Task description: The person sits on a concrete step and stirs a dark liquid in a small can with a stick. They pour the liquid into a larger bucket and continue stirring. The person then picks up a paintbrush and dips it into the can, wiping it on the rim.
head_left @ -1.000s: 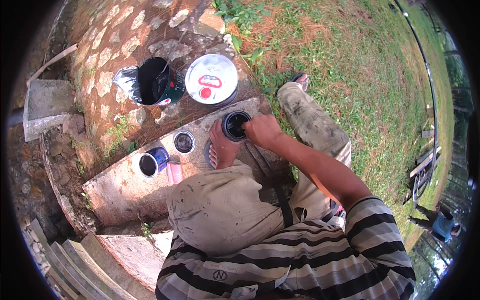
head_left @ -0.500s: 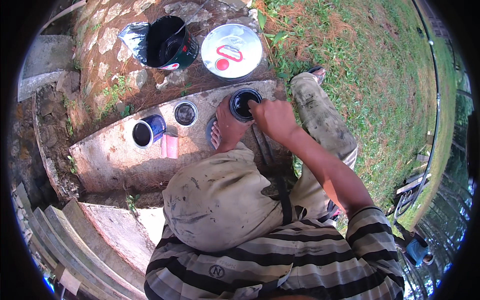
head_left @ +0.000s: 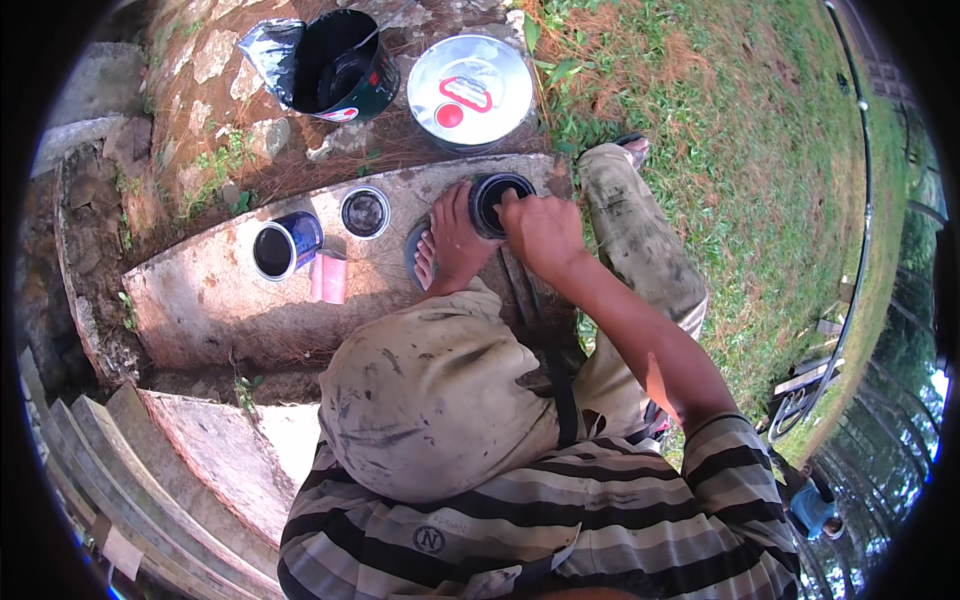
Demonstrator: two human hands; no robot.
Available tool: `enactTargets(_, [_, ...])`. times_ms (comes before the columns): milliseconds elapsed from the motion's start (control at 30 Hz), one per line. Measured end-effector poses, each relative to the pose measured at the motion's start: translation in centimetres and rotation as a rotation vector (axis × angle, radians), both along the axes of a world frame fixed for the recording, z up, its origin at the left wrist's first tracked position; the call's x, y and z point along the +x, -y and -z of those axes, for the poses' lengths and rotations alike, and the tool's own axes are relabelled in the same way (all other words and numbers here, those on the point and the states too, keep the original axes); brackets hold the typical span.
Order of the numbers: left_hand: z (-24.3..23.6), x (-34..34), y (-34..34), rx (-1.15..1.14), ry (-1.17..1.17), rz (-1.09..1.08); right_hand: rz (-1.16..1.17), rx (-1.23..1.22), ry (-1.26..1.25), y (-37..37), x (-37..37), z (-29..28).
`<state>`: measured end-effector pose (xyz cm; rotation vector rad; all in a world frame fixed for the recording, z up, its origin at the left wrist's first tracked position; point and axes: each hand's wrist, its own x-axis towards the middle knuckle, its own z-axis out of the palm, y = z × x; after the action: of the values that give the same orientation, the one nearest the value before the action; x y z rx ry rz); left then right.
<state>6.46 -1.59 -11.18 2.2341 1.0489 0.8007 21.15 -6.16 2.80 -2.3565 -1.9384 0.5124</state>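
Note:
A small can of dark paint stands on the stone slab by my foot. My left hand is closed against the can's left side. Over its right rim my right hand is clenched, fingers at the opening; whatever it grips is hidden. Left of them, a blue can lies tipped with its dark opening toward me. Beside it is a round, dark-smeared lid or shallow tin. A folded pink piece, its material unclear, lies just in front of the blue can.
Beyond the slab stand an opened dark bucket with its silvery cover bent back, and a large tin with a silver lid. Grass spreads right; stone steps descend at lower left. Another person is far right.
The view has shifted slightly. My right hand has moved a little on the can's rim, and the can sits slightly farther right. Both hands keep their places on it.

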Motion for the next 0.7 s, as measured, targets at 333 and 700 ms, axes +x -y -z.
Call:
enactTargets(333, [1.0, -0.4, -0.1, 0.056, -0.014, -0.009, 0.119, -0.116, -0.062, -0.9, -0.7, -2.9])
enactTargets(700, [-0.1, -0.1, 0.0, 0.035, 0.02, 0.018, 0.183, -0.211, -0.062, -0.8, 1.8, -2.2])
